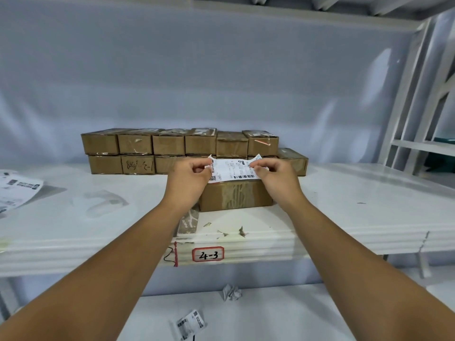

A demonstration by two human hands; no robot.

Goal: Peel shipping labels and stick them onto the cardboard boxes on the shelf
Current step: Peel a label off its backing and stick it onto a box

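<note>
A white shipping label [232,169] with barcodes is stretched between both hands just above a taped cardboard box [236,196] near the front of the white shelf [344,207]. My left hand [190,178] pinches the label's left end. My right hand [273,174] pinches its right end. Whether the label touches the box top is hidden by the hands. Behind stands a double row of cardboard boxes [179,150] along the back of the shelf.
A strip of labels [14,190] lies at the shelf's far left. Paper scraps [240,231] lie at the front edge above a "4-3" tag [208,254]. A crumpled paper [231,292] and a discarded backing [190,323] lie on the lower shelf. Shelf uprights [413,107] stand at right.
</note>
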